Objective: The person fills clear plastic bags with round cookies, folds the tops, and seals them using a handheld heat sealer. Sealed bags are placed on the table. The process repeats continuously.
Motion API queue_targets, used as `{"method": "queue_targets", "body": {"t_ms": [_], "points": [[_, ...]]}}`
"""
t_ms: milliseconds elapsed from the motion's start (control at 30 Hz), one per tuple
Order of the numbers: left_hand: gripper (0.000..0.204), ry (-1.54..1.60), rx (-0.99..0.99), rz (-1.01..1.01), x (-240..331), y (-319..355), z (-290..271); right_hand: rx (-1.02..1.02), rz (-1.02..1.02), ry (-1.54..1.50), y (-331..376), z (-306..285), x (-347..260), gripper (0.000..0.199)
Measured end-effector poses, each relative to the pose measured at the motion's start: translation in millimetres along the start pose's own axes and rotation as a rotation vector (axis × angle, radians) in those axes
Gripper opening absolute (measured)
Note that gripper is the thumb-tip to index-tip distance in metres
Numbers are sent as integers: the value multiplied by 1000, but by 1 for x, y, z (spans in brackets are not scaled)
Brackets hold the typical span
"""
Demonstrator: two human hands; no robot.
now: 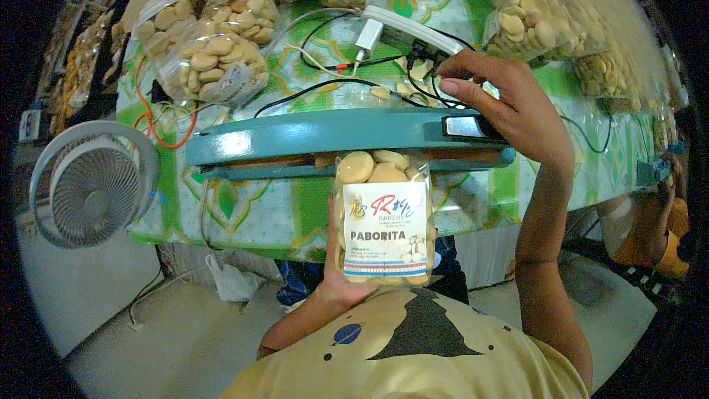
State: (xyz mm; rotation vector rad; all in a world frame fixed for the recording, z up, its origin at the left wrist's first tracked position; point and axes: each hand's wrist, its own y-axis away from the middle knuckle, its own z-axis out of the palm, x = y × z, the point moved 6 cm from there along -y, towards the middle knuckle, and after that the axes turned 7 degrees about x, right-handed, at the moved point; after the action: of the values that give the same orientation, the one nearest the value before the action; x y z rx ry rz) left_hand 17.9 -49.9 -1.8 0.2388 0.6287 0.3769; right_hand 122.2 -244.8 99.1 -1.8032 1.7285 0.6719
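Observation:
My left hand (344, 287) holds a clear plastic bag of round pale cookies (385, 251) upright from behind and below; most of its fingers are hidden. A white printed label covers the bag's front. The bag's top edge meets the front of a long teal impulse sealer (310, 131), level with the gap between its arm and base. Over the sealer's right end is my right hand (509, 96), thumb and forefinger apart with nothing seen between them. Its other fingers are hidden, and I cannot tell whether it touches the sealer.
Several filled cookie bags (221, 59) stand at the back left, with a large heap of bags (550, 18) at the back right. A white power strip (413, 29) and cables lie behind the sealer. A round fan (96, 183) is at left. Another person's arm (642, 222) shows at far right.

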Motion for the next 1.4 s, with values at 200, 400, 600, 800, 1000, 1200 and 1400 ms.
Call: {"method": "queue_targets", "body": {"t_ms": [200,400,600,800,1000,1200,1400], "points": [[60,-307,106,170,5,4,-2,470,-224,107,16,-21,-31,12],[59,-465,34,152,23,9,-29,727,-421,245,58,-47,-100,12],[64,-291,-117,4,33,7,-13,524,-358,68,83,2,-134,16],[57,-731,-169,67,35,28,-3,523,-96,87,86,30,-115,22],[77,-800,225,-61,60,38,-82,348,82,-294,97,39,-88,27],[98,-1114,208,110,74,31,-86,181,76,-450,104,58,-82,35],[107,-1196,-16,198,54,27,-41,139,180,-753,104,60,-66,42]]}}
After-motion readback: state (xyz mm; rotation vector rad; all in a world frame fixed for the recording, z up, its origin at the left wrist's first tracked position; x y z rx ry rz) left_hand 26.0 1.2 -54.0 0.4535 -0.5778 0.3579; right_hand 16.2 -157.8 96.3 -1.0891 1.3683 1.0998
